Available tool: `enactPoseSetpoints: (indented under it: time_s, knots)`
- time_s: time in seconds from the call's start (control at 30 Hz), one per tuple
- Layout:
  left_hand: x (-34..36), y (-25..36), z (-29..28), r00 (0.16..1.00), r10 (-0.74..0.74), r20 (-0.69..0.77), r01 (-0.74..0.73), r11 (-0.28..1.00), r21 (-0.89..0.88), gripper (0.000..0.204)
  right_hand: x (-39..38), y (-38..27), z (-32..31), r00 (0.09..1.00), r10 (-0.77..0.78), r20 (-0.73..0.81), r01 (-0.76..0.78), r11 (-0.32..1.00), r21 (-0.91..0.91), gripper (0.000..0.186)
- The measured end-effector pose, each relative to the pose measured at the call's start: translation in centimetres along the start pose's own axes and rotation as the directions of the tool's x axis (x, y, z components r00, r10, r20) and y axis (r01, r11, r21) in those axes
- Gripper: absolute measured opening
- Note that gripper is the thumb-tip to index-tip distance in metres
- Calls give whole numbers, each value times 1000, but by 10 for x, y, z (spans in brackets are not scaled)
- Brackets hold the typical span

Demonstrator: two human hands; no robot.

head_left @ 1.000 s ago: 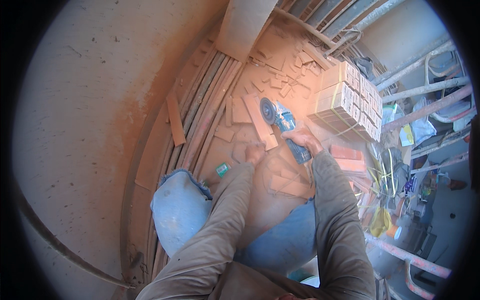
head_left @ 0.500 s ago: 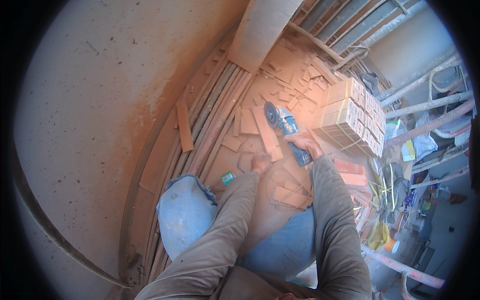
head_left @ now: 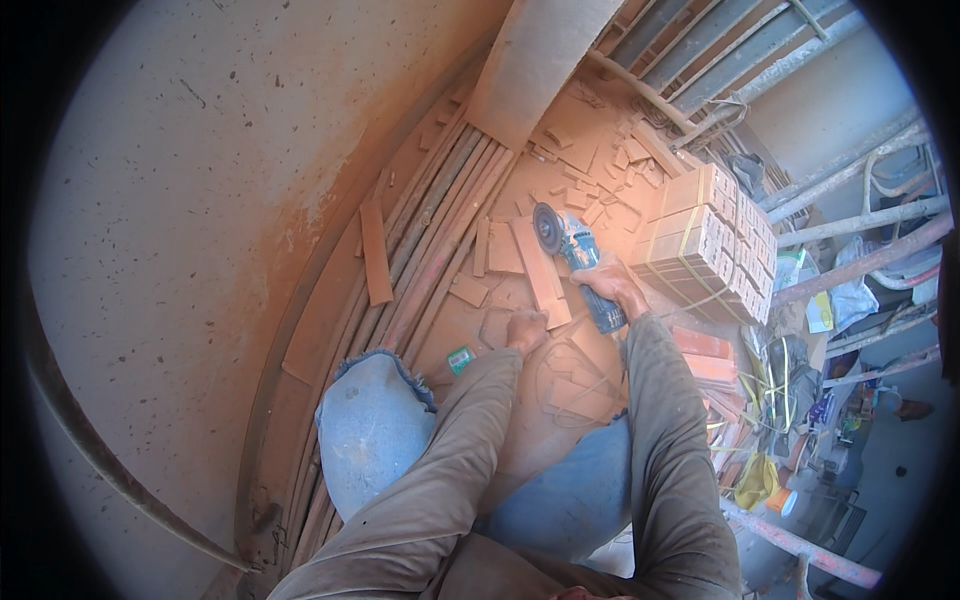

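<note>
- Presently, step: cutting a tile strip (head_left: pixel 535 268); judged about to begin.
- Grinder (head_left: pixel 575 258): just right of strip, right hand (head_left: pixel 612 287) wrapped round its body; disc pointed away, long axis near parallel to strip.
- Left hand (head_left: pixel 526 328): pressed on strip's near end, fingers together.
- Next move, as judged: a steady strip, disc lowered squarely.

Two long khaki-olive cloth sleeves fill the lower middle of the view, both dusted with reddish-orange powder. The left sleeve (head_left: pixel 440 450) is loose and creased, its folds running lengthwise, and ends in a plain cuff toward twelve o'clock. The right sleeve (head_left: pixel 670 450) is the same dull fabric, wrinkled at the elbow, darker along its outer edge at three o'clock. Beyond each cuff, the left hand (head_left: pixel 526 329) and right hand (head_left: pixel 612 287) are bare, no gloves. Faded blue denim trouser knees (head_left: pixel 375 425) show beneath, dusty and pale.
</note>
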State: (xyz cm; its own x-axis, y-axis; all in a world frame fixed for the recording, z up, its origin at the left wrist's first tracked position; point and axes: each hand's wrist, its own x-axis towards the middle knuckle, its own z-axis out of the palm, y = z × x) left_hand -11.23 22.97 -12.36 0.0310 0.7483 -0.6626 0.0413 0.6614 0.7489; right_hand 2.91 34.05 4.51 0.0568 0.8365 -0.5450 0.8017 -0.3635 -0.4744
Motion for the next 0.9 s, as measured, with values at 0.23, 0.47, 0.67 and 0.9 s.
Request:
enactPoseSetpoints:
  time_s: [0.23, 0.47, 0.67, 0.9]
  knots:
    - [3, -2, 2, 1000, 16, 1, -15, 1000, -4, 35, 2, 1, -1, 1000, 0, 7, 0, 1000, -20, 50]
    - [-2, 0, 3, 1000, -26, 6, 26, 996, -80, 34, -4, 5, -3, 1000, 19, 9, -19, 1000, -24, 52]
    - [3, -2, 1, 999, -38, 28, 39, 998, -48, 32, -8, 5, -4, 999, 16, 33, -15, 1000, -14, 52]
    - [7, -7, 0, 1000, 22, 18, -23, 998, 59, 43, -13, 8, -2, 999, 32, 26, -32, 999, -26, 53]
